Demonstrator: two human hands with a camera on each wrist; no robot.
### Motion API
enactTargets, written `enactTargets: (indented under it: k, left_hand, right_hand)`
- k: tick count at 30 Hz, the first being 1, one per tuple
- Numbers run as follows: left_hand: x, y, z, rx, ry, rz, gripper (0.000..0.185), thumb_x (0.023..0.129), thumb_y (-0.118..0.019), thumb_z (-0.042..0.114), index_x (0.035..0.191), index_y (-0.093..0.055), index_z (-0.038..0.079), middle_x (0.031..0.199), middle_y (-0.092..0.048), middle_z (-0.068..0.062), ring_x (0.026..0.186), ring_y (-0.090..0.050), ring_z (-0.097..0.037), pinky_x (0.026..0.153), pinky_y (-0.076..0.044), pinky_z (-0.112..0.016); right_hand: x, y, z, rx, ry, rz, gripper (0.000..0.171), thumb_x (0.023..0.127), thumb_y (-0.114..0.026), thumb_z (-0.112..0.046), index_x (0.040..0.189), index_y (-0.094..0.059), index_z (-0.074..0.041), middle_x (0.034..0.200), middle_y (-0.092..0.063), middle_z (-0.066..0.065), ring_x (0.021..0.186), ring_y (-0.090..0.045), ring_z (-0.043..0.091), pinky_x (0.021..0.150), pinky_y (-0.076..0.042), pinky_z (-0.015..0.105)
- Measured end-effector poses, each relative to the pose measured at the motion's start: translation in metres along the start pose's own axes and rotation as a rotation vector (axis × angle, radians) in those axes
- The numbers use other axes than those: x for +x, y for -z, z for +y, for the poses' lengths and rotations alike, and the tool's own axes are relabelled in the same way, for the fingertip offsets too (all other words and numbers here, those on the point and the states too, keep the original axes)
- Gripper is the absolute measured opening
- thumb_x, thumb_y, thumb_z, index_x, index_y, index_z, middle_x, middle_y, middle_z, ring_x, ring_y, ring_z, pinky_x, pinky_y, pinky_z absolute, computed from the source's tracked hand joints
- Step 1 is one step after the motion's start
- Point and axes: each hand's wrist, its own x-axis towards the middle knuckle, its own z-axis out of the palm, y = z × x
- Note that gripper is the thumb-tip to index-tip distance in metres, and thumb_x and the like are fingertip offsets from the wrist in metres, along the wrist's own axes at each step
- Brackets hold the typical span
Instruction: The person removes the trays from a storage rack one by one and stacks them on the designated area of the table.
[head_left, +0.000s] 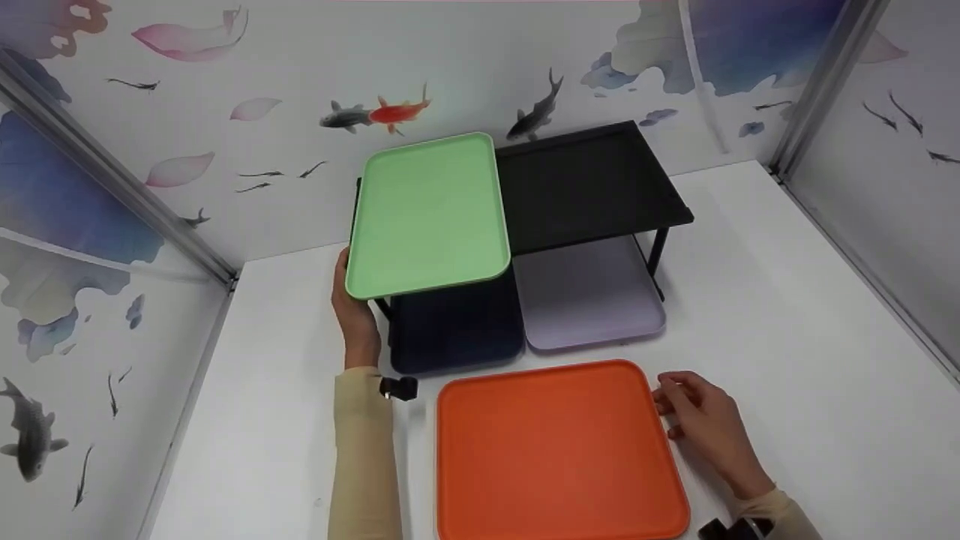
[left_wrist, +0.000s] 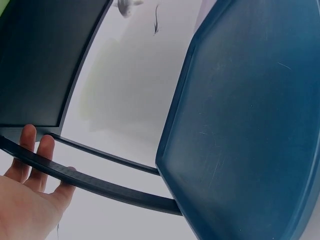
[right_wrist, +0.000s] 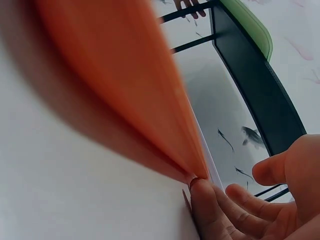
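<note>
My left hand [head_left: 358,322] is at the front left corner of a green tray [head_left: 431,217] that lies on a black folding rack [head_left: 585,187]. In the left wrist view its fingers [left_wrist: 45,150] extend past the rack's leg bar [left_wrist: 110,190], beneath the top; the thumb is out of that view. Beside the right edge of an orange tray [head_left: 559,450] rests my right hand [head_left: 709,420]. A fingertip touches the tray's rim in the right wrist view, while the thumb [right_wrist: 270,170] stays apart from it.
Under the rack a dark blue tray [head_left: 457,322] and a lavender tray [head_left: 589,296] lie side by side on the white table [head_left: 795,360]. Printed wall panels [head_left: 300,75] with metal posts enclose the table at the back and both sides.
</note>
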Motion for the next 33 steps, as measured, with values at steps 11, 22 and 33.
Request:
enactTargets:
  k: [11,22,33]
  left_hand:
    - [-0.001,-0.001,0.001,-0.024,0.016,0.031,0.046,0.113,-0.032,0.041,0.14,-0.06,0.017,0.132,-0.063,0.0,0.119,-0.054,-0.014,0.107,-0.039,-0.031]
    - [-0.001,0.001,0.002,-0.008,0.029,0.021,0.046,0.114,-0.028,0.036,0.143,-0.057,0.015,0.13,-0.063,0.002,0.12,-0.055,-0.014,0.109,-0.039,-0.031]
    - [-0.002,0.0,0.004,-0.032,0.004,0.018,0.046,0.114,-0.028,0.031,0.142,-0.058,0.011,0.132,-0.063,-0.001,0.124,-0.055,-0.015,0.112,-0.037,-0.033]
  right_hand:
    - [-0.006,-0.001,-0.02,0.0,0.102,0.052,0.046,0.108,-0.052,-0.028,0.149,-0.045,-0.009,0.119,-0.072,0.016,0.091,-0.071,0.012,0.071,-0.06,0.028]
    - [-0.004,-0.008,-0.094,0.249,0.244,-0.04,0.063,0.109,-0.05,-0.031,0.161,-0.018,-0.018,0.13,-0.064,0.013,0.101,-0.073,0.016,0.083,-0.06,0.033]
    - [0.012,-0.037,-0.158,0.42,0.309,-0.215,0.063,0.109,-0.051,-0.025,0.162,-0.016,-0.019,0.138,-0.057,0.019,0.107,-0.072,0.025,0.087,-0.06,0.036]
